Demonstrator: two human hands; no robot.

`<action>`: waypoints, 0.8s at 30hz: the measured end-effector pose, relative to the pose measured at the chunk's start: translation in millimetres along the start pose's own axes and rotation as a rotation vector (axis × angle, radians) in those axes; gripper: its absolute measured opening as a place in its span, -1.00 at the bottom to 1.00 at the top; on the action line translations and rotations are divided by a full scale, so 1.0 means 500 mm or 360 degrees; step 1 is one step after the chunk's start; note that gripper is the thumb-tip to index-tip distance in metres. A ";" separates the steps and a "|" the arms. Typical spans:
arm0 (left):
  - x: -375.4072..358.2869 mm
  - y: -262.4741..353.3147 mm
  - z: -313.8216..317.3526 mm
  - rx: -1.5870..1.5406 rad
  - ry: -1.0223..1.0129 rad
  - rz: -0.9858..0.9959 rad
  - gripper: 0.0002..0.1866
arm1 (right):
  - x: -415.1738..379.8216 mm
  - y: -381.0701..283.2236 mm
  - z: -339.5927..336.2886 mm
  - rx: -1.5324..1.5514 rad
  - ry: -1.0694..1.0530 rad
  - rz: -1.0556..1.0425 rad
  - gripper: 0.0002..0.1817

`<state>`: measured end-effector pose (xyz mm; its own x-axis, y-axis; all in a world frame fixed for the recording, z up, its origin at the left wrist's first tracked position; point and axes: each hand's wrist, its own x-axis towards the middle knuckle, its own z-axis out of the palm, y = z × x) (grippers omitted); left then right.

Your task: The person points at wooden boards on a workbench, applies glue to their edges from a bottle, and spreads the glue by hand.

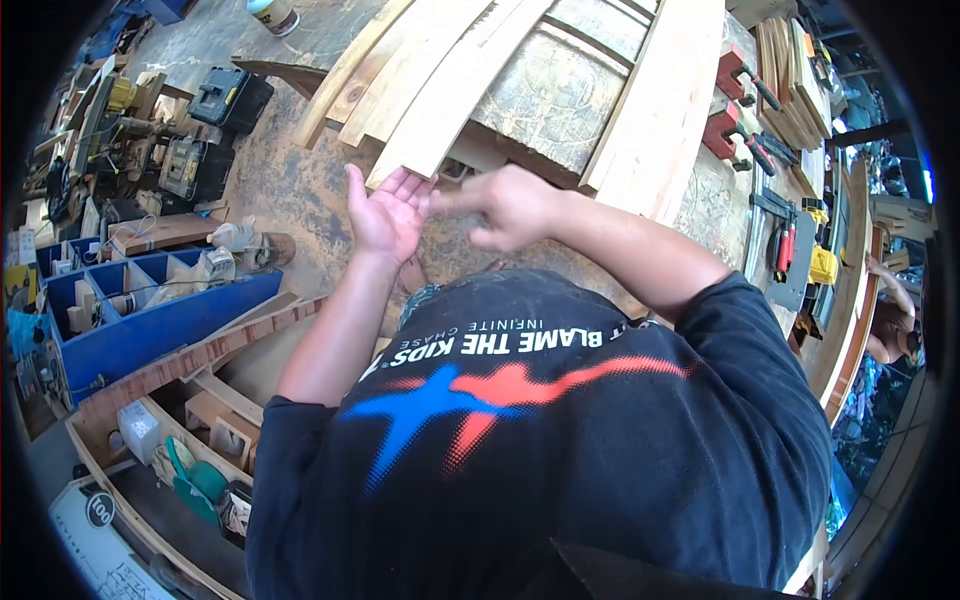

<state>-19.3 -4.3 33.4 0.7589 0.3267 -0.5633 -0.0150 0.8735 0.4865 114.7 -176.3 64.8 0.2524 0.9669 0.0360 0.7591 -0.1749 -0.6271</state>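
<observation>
My left hand (390,222) is palm up with its fingers spread, its fingertips at the near end of a pale wooden board (432,128). Whether the fingertips touch the board I cannot tell. Just to the right, my right hand (500,208) is blurred by motion, a finger stretched toward the left hand's fingers. Nothing shows in either hand. Several light boards lie side by side on the worktable (545,98), and a wide plank (650,130) runs along its right part.
Red clamps (722,133) lie on the table's right side. A blue divided box (165,318) and a wooden crate (150,480) stand at the left, with black tool cases (230,100) behind. Another person (888,325) is at the far right.
</observation>
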 end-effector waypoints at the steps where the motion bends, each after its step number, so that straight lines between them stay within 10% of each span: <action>1: 0.001 0.002 -0.002 -0.0001 -0.0004 0.0002 0.14 | 0.007 -0.004 -0.006 0.0016 0.0068 0.0116 -0.20; 3: 0.006 0.003 -0.006 -0.0015 -0.0017 0.0006 0.12 | 0.028 -0.010 -0.031 -0.0176 -0.0125 0.0427 -0.23; 7: 0.019 0.006 -0.016 -0.0035 0.0045 0.0006 0.10 | -0.004 -0.006 -0.004 -0.0207 -0.0418 -0.0465 -0.17; 11: 0.019 0.005 -0.011 -0.0009 0.0039 0.0040 0.13 | 0.037 -0.026 -0.038 -0.0291 -0.0169 0.0463 -0.22; 15: 0.020 0.002 -0.011 0.0065 0.0079 -0.0003 0.16 | 0.004 0.004 -0.012 -0.0112 -0.0371 -0.0400 -0.15; 18: 0.014 -0.002 -0.007 0.0081 0.0044 0.0014 0.15 | 0.027 -0.017 -0.035 -0.0096 0.0032 0.0296 -0.16; 24: 0.009 -0.014 -0.009 0.0078 -0.0035 -0.0067 0.17 | 0.021 -0.063 -0.021 -0.0116 -0.0495 0.0038 -0.08</action>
<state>-18.8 -7.2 24.3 0.7721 0.2816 -0.5697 0.0489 0.8675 0.4951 99.7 -162.8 93.2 0.0838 0.9709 -0.2245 0.7991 -0.2000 -0.5669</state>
